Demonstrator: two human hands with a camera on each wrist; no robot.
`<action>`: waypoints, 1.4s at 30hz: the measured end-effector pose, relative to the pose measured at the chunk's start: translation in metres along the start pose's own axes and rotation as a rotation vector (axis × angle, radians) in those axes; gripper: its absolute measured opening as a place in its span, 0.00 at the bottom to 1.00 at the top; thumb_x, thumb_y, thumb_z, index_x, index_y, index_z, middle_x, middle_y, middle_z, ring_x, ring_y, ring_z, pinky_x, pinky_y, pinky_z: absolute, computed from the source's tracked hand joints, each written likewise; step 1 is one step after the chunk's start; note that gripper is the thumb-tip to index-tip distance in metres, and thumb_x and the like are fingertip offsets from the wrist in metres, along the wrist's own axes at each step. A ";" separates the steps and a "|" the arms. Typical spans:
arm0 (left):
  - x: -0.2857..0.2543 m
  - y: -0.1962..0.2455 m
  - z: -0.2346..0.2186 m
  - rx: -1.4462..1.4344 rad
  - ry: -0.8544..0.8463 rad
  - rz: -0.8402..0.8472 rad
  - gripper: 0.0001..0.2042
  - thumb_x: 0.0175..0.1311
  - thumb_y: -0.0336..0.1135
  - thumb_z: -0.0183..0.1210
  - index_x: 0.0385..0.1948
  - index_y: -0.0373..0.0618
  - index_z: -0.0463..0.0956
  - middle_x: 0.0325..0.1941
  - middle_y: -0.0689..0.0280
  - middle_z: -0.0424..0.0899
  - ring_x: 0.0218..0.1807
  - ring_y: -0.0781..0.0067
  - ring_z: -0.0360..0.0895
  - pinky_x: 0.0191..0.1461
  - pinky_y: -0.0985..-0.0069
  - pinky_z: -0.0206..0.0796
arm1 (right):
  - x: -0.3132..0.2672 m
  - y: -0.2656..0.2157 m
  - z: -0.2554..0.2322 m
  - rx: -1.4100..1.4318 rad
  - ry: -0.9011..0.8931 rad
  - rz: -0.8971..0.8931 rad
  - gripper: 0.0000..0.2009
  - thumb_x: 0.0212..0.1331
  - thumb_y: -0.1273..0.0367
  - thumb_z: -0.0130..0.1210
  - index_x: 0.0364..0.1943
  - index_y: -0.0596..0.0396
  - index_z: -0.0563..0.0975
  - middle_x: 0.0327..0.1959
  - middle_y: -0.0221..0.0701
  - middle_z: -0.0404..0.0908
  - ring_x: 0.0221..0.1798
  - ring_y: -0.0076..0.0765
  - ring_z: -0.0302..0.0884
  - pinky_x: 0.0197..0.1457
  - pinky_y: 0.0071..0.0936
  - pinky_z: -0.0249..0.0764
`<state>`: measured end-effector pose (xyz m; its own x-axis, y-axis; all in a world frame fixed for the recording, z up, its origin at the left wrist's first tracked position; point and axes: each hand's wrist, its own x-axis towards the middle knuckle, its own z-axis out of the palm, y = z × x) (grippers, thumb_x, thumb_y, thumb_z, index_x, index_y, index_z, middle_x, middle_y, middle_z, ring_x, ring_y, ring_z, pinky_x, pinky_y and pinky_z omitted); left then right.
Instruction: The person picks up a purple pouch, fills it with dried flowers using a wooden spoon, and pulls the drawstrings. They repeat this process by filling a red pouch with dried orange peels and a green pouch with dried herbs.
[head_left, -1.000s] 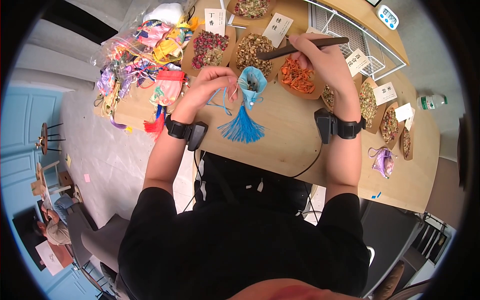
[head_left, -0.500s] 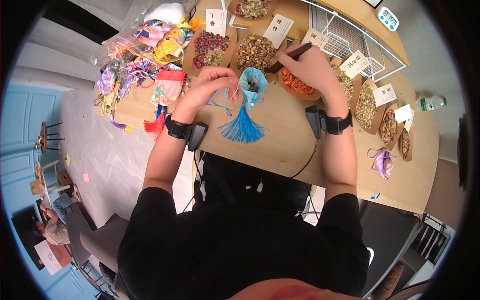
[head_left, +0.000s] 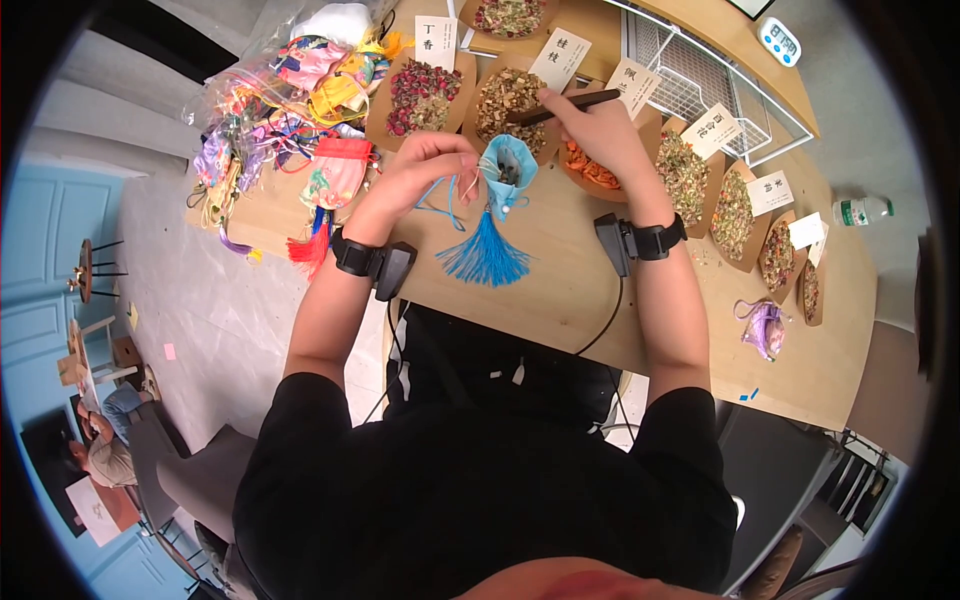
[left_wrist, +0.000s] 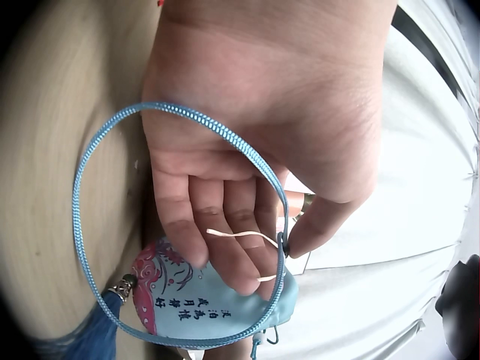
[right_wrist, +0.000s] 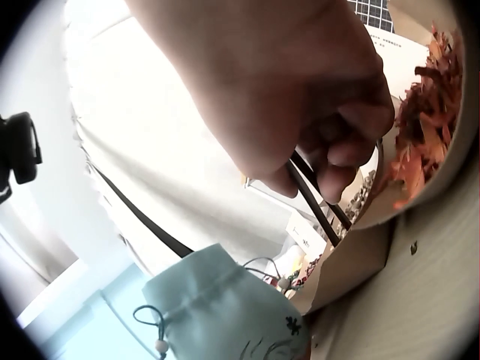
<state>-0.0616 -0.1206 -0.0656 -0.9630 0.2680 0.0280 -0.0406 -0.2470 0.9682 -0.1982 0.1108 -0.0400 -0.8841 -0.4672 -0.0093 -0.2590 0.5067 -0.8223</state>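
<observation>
My left hand (head_left: 425, 170) pinches the cord and rim side of a light blue pouch (head_left: 508, 172), whose mouth gapes upward with dark bits inside; its blue tassel (head_left: 487, 252) lies on the table. In the left wrist view, a blue cord loop (left_wrist: 79, 217) hangs before the left hand (left_wrist: 225, 202), and pink patterning and writing mark the pouch (left_wrist: 202, 296). My right hand (head_left: 605, 140) grips dark tweezers (head_left: 565, 107), their tips at a tray of tan chopped pieces (head_left: 512, 100). The right wrist view shows two dark prongs (right_wrist: 319, 202) below the right hand (right_wrist: 300, 97).
Orange dried pieces (head_left: 592, 168) fill a neighbouring paper tray, with more herb trays curving right. Red buds (head_left: 420, 95) lie in another behind the left hand. A red pouch (head_left: 335, 172) and colourful pouches are at left; a purple pouch (head_left: 766, 328) lies right, and a wire rack (head_left: 690, 75) stands behind.
My right hand has moved left and slightly down from above the orange pieces, and the tweezers have shifted with it, swinging between frames. My left hand and the blue pouch have hardly moved.
</observation>
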 end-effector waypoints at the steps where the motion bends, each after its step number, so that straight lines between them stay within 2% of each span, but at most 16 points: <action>1: 0.000 0.000 0.000 -0.001 0.000 0.000 0.09 0.67 0.33 0.56 0.31 0.36 0.78 0.25 0.60 0.83 0.27 0.73 0.80 0.34 0.75 0.70 | -0.001 0.000 0.005 0.038 -0.022 -0.020 0.22 0.63 0.53 0.58 0.25 0.60 0.82 0.15 0.27 0.76 0.20 0.21 0.72 0.27 0.21 0.68; 4: 0.000 0.000 0.000 -0.012 0.005 -0.013 0.09 0.67 0.33 0.56 0.31 0.36 0.78 0.25 0.60 0.83 0.27 0.73 0.80 0.34 0.76 0.70 | -0.003 0.004 0.019 0.068 0.026 -0.138 0.20 0.64 0.56 0.58 0.27 0.61 0.81 0.15 0.25 0.74 0.20 0.17 0.69 0.25 0.19 0.66; 7: 0.000 0.001 0.001 -0.010 0.009 -0.010 0.09 0.67 0.33 0.56 0.30 0.36 0.78 0.25 0.60 0.83 0.27 0.73 0.80 0.35 0.76 0.70 | -0.005 0.000 0.019 0.004 0.033 -0.151 0.18 0.65 0.58 0.58 0.27 0.61 0.81 0.15 0.24 0.75 0.20 0.16 0.69 0.25 0.19 0.65; 10: 0.000 0.002 0.001 0.000 0.008 -0.009 0.09 0.67 0.33 0.56 0.30 0.36 0.78 0.25 0.60 0.83 0.27 0.73 0.80 0.34 0.76 0.70 | -0.002 0.005 0.018 0.135 0.032 -0.095 0.19 0.64 0.58 0.59 0.27 0.63 0.81 0.16 0.24 0.76 0.21 0.17 0.70 0.25 0.19 0.65; 13: 0.000 0.002 0.002 -0.001 0.016 -0.007 0.10 0.67 0.33 0.56 0.29 0.36 0.78 0.25 0.61 0.83 0.27 0.73 0.80 0.34 0.76 0.70 | -0.004 -0.007 -0.004 0.200 0.038 -0.128 0.18 0.62 0.56 0.59 0.30 0.60 0.84 0.15 0.28 0.77 0.19 0.22 0.73 0.25 0.23 0.68; 16: 0.000 0.001 0.002 -0.004 0.027 -0.002 0.10 0.67 0.33 0.55 0.29 0.36 0.78 0.25 0.61 0.83 0.26 0.74 0.80 0.34 0.76 0.69 | -0.021 -0.040 -0.035 0.296 0.010 -0.021 0.18 0.61 0.57 0.61 0.26 0.59 0.83 0.15 0.23 0.75 0.19 0.17 0.70 0.23 0.17 0.62; 20: 0.000 0.003 0.004 0.003 0.030 -0.003 0.10 0.67 0.33 0.55 0.29 0.36 0.78 0.25 0.61 0.83 0.26 0.74 0.79 0.34 0.76 0.69 | -0.035 -0.057 -0.049 0.394 -0.033 -0.069 0.18 0.60 0.58 0.61 0.22 0.59 0.81 0.14 0.23 0.73 0.18 0.16 0.68 0.23 0.16 0.60; 23: 0.000 0.003 0.004 0.017 0.032 -0.003 0.10 0.67 0.33 0.55 0.29 0.37 0.78 0.24 0.61 0.83 0.26 0.74 0.79 0.33 0.76 0.69 | -0.034 -0.057 -0.053 0.343 -0.068 -0.056 0.14 0.62 0.59 0.59 0.28 0.56 0.84 0.18 0.23 0.76 0.21 0.14 0.68 0.24 0.16 0.59; 26: 0.000 0.003 0.003 0.022 0.037 -0.004 0.10 0.67 0.33 0.55 0.29 0.37 0.79 0.24 0.61 0.83 0.26 0.74 0.79 0.33 0.77 0.69 | -0.021 -0.034 -0.045 0.254 0.007 -0.073 0.16 0.62 0.58 0.59 0.29 0.59 0.83 0.18 0.25 0.77 0.21 0.16 0.69 0.25 0.18 0.62; 29: 0.000 0.002 0.003 0.013 0.036 -0.004 0.10 0.67 0.33 0.55 0.29 0.37 0.79 0.25 0.61 0.83 0.26 0.74 0.80 0.33 0.77 0.69 | -0.018 -0.023 -0.033 -0.127 -0.054 -0.105 0.18 0.62 0.57 0.59 0.29 0.62 0.83 0.17 0.27 0.76 0.21 0.18 0.68 0.27 0.22 0.65; 32: 0.000 0.002 0.003 0.003 0.029 -0.006 0.10 0.67 0.33 0.55 0.29 0.36 0.78 0.25 0.61 0.83 0.26 0.74 0.80 0.33 0.77 0.69 | -0.011 -0.012 -0.019 -0.206 -0.091 -0.125 0.20 0.62 0.56 0.59 0.30 0.64 0.82 0.16 0.28 0.75 0.22 0.20 0.68 0.28 0.24 0.67; 33: 0.000 0.002 0.003 0.006 0.026 -0.005 0.10 0.67 0.33 0.55 0.29 0.36 0.78 0.25 0.61 0.83 0.26 0.74 0.80 0.33 0.77 0.69 | -0.012 -0.016 -0.016 -0.167 -0.064 -0.068 0.21 0.63 0.55 0.59 0.29 0.64 0.82 0.16 0.29 0.74 0.22 0.21 0.68 0.29 0.25 0.68; 36: -0.001 0.003 0.003 0.009 0.020 -0.001 0.10 0.67 0.33 0.55 0.29 0.36 0.78 0.25 0.61 0.83 0.26 0.74 0.79 0.34 0.77 0.69 | -0.007 -0.011 -0.016 -0.101 0.064 -0.130 0.23 0.63 0.53 0.59 0.28 0.64 0.82 0.15 0.29 0.75 0.22 0.22 0.69 0.29 0.25 0.68; 39: -0.001 0.002 0.003 0.012 0.008 0.005 0.10 0.67 0.34 0.55 0.29 0.36 0.78 0.25 0.61 0.83 0.26 0.75 0.79 0.34 0.77 0.69 | 0.002 -0.003 -0.021 -0.109 0.146 -0.020 0.24 0.63 0.52 0.58 0.27 0.63 0.83 0.15 0.29 0.76 0.21 0.23 0.71 0.29 0.24 0.68; 42: 0.001 0.002 0.002 0.035 -0.007 0.011 0.10 0.67 0.34 0.55 0.29 0.36 0.78 0.25 0.61 0.83 0.26 0.75 0.79 0.34 0.77 0.69 | -0.001 -0.007 -0.019 -0.065 0.079 0.057 0.28 0.60 0.49 0.59 0.24 0.66 0.81 0.15 0.34 0.79 0.23 0.33 0.79 0.32 0.28 0.73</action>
<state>-0.0617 -0.1191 -0.0630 -0.9614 0.2723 0.0402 -0.0209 -0.2176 0.9758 -0.2024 0.1211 -0.0234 -0.9252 -0.3794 -0.0081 -0.2299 0.5775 -0.7833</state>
